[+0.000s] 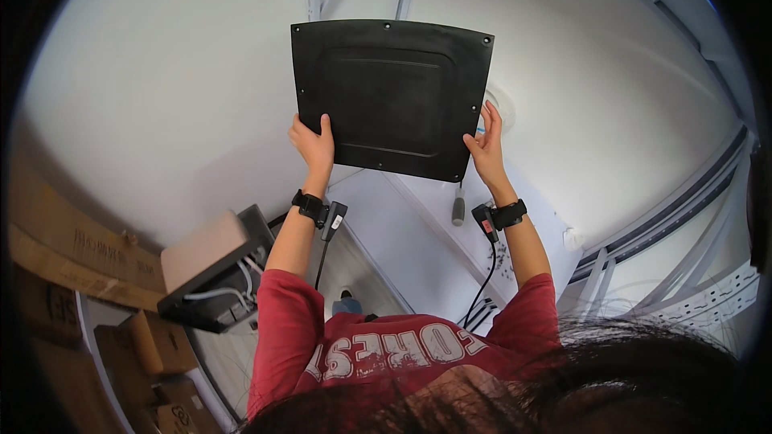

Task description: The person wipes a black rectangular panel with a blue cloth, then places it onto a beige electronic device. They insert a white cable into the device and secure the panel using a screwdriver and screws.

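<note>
A black, roughly rectangular plastic panel (386, 100) with small holes along its edges is raised in front of me, its broad face turned toward me. My left hand (312, 143) grips its lower left edge, the thumb lying on the face. On the opposite side, my right hand (488, 145) holds the lower right edge between thumb and fingers, with some fingers partly hidden behind it. Just below the panel's lower right corner, a screwdriver (458, 209) with a grey handle lies on the white table (386, 233); the panel hides part of its shaft.
Small dark screws (500, 259) lie scattered on the table near my right forearm. A white round object (503, 108) is partly covered by my right hand. Cardboard boxes (161, 341) fill the lower left, near a dark-framed box-like unit (217, 261). Metal rails (659, 209) run along the right.
</note>
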Motion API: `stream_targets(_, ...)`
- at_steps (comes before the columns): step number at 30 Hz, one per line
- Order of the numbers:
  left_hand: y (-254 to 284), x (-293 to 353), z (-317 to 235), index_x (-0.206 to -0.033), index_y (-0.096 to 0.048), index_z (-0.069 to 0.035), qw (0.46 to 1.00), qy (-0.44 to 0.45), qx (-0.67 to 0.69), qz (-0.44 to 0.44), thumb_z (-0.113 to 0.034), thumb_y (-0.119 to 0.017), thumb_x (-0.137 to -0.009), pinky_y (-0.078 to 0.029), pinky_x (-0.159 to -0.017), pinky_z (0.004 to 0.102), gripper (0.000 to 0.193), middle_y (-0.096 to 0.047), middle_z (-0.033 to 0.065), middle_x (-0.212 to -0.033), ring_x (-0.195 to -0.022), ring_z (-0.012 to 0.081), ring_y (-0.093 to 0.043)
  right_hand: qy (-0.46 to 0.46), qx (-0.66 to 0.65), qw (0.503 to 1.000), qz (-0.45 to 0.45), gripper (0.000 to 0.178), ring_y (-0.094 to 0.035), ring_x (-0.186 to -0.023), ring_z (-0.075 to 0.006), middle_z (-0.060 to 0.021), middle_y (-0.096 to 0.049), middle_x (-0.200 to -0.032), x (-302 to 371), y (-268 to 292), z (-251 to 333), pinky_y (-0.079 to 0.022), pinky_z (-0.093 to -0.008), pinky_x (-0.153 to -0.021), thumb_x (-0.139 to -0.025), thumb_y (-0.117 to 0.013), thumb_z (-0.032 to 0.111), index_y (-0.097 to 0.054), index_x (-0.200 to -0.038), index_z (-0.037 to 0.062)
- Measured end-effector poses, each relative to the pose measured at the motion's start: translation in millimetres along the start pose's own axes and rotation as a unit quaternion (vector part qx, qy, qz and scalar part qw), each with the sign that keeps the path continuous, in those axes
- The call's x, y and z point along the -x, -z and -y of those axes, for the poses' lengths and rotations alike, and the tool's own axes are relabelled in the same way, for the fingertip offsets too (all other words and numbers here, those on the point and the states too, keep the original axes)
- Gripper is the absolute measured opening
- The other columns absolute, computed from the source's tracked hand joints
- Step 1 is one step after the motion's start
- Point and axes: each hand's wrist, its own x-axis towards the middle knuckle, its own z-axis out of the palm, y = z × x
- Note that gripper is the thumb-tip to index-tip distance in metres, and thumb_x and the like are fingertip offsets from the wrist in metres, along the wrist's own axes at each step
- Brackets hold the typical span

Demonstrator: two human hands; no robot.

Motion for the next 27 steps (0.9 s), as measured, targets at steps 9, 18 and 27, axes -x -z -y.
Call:
stream_targets(9, 17.8, -3.1, -29.1, -0.111, -0.045, 0.004, 0.995, -0.026, 0.08, -0.055, -0.027, -0.076, -0.074, -0.037, -0.09, 0.0439, 0.058, -0.046, 0.0202, -0.108, -0.105, 0.0366, -0.045, -0.002, -0.022, 0.995, -0.092, 0.077, -0.047, -0.117, -0.025, -0.0173, -0.026, -0.143, -15.4, -0.8, -36.1, -0.041, -0.0318, -0.095, -0.082, -0.049, -0.01, -0.007, -0.145, 0.0075)
stream_targets(18, 25.2, 40.4, -85.8, -0.101, -0.054, -0.005, 0.966, -0.254, 0.032, 0.023, -0.02, -0.078, -0.069, -0.031, -0.077, 0.0376, 0.043, -0.049, 0.0096, -0.094, -0.089, 0.0267, -0.048, 0.131, 0.409, 0.891, -0.148, 0.082, -0.019, -0.133, -0.0395, -0.0244, -0.014, -0.144, -12.0, -14.0, 22.9, -0.019, -0.0431, -0.109, -0.074, -0.067, 0.006, -0.019, -0.141, -0.0012)
stream_targets(27, 34.4, 67.5, -116.3, -0.108, -0.057, -0.007, 0.917, -0.37, 0.061, 0.135, -0.019, -0.077, -0.069, -0.032, -0.08, 0.0388, 0.046, -0.049, 0.0102, -0.094, -0.089, 0.0281, -0.047, 0.007, 0.256, 0.936, -0.24, 0.05, -0.051, -0.103, -0.0185, -0.0107, -0.054, -0.11, 45.1, -4.9, 58.1, -0.039, -0.0304, -0.092, -0.078, -0.073, 0.015, -0.045, -0.116, -0.0009)
